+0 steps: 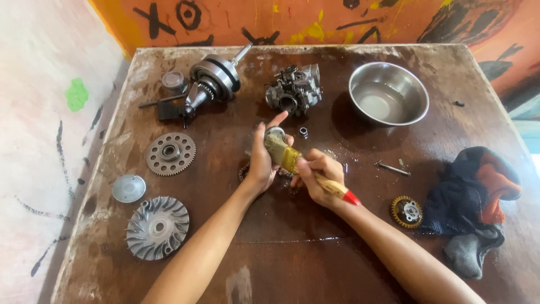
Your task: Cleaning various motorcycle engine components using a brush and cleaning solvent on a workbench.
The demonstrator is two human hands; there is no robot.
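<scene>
My left hand (261,160) holds a small round metal part (274,133) upright over the middle of the brown table (292,259). My right hand (318,175) grips a paintbrush (292,160) with a wooden handle and red tip. Its bristles press against the metal part. Under my hands a dark toothed ring is partly hidden on the wet tabletop.
A steel bowl (388,93) with liquid stands at the back right, a carburettor (293,89) and a crankshaft (214,81) at the back. A gear (170,153), a round cap (128,188) and a finned pulley disc (157,227) lie left. Rags (469,197), a small gold gear (406,211) and a pin (392,168) lie right.
</scene>
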